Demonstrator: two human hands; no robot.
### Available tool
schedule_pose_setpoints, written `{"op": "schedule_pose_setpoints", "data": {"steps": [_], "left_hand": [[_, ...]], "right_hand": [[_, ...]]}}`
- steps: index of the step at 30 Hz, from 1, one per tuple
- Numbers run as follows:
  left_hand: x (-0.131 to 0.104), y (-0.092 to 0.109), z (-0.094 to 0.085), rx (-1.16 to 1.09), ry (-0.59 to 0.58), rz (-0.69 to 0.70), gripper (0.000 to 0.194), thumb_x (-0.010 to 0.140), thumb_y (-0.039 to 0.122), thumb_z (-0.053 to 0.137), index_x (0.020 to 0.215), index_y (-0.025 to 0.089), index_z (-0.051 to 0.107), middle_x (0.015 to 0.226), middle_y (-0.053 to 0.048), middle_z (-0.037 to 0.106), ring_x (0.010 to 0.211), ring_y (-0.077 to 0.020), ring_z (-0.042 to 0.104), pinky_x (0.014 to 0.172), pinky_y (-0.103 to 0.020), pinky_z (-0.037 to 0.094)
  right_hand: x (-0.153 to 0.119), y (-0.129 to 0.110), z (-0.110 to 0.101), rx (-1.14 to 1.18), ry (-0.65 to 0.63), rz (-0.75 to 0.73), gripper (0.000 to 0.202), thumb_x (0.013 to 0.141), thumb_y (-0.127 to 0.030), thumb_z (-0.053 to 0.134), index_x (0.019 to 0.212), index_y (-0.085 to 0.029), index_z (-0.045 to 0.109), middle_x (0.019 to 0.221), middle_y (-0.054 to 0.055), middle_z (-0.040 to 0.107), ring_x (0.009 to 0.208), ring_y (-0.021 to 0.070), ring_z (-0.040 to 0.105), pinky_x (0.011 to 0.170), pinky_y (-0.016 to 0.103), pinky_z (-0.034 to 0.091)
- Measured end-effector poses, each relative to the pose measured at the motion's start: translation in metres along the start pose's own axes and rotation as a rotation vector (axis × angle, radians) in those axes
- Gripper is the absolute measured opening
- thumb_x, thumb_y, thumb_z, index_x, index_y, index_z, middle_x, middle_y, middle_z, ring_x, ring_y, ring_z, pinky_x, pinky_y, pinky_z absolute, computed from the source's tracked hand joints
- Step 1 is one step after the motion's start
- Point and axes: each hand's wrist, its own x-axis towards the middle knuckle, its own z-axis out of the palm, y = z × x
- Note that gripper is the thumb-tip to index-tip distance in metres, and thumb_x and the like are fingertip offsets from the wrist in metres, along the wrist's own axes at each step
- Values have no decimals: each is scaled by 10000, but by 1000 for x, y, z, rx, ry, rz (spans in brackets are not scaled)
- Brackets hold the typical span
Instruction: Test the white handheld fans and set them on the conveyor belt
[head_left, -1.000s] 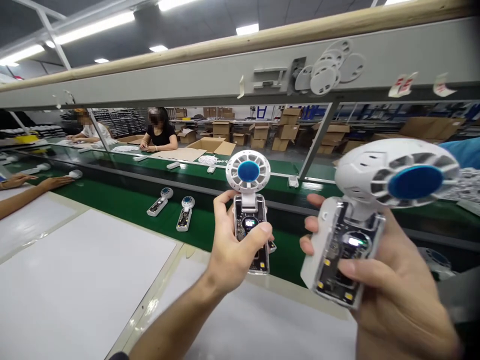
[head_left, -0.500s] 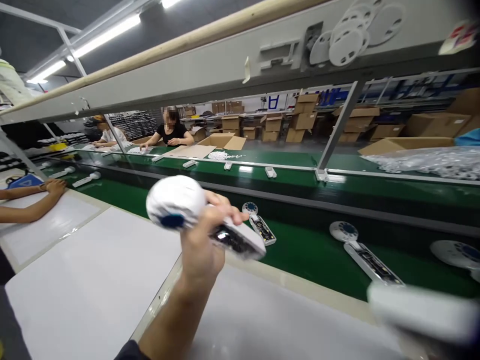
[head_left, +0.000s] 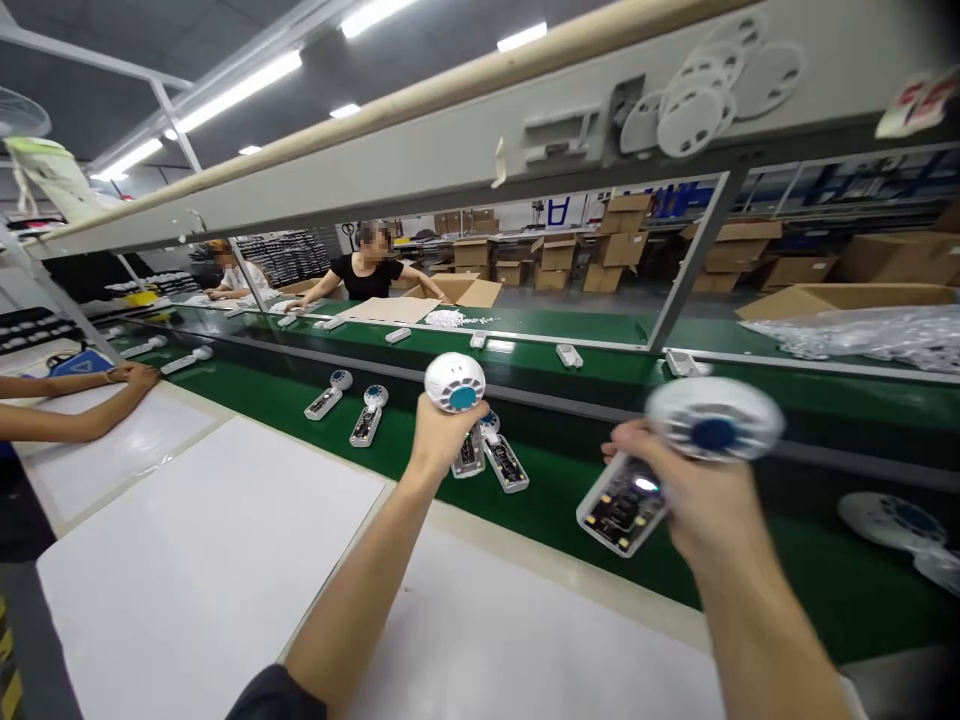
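My left hand [head_left: 444, 432] is closed around a white round-headed device [head_left: 455, 382] with a vented rim and blue centre. Below the fingers shows its open handle, baring a circuit board, low over the green belt. My right hand [head_left: 694, 490] grips a second such device [head_left: 624, 508], its head slightly blurred; a white light glows on its board. Just right of my left hand, another device [head_left: 506, 462] lies on the belt with its board exposed. Two more, one device [head_left: 367, 415] and another device [head_left: 326, 396], lie further left.
The green conveyor belt [head_left: 555, 510] runs across in front of me. White-covered worktops [head_left: 202, 540] are on the near side. A co-worker's hands [head_left: 135, 380] rest at left; people sit across the belt. Another device [head_left: 900, 530] lies at right. A grey shelf beam [head_left: 420, 140] crosses overhead.
My left hand has moved from a raised position down to the belt with its device. My right hand has come into view over the belt, holding a device. More devices show at left.
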Motion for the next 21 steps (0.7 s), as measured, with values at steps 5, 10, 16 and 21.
{"op": "schedule_pose_setpoints", "data": {"steps": [5,10,16,21], "left_hand": [[41,-78,-7,326,-84,-101,250,909,339,654,1012,113,631,950,-51,646,840,-156,626,774,-330,544],[45,-136,-21,636,-51,-103,320,921,361,635,1136,125,611,1176,-100,604,1113,-239,577,984,-471,476],[60,-153,-72,821,-12,-20,346,947,375,591,1211,151,604,1351,-109,523,1268,-270,481,1082,-515,389],[94,-153,-147,909,254,-259,448,952,366,580,1343,158,510,1435,-137,437,1308,-311,440,1072,-552,393]], "right_hand": [[26,81,33,-485,62,102,423,616,-299,717,999,-128,658,893,129,697,885,341,659,783,433,512],[13,123,38,-700,64,-25,643,803,-315,521,1390,-66,447,1333,244,499,1201,379,534,985,465,439],[6,111,59,-834,-36,-167,519,956,-275,355,1412,-50,459,1478,216,332,1413,344,304,1168,417,261],[6,97,131,-926,-333,-119,385,960,-309,520,1256,-78,603,1271,185,565,1240,316,503,1066,449,398]]}}
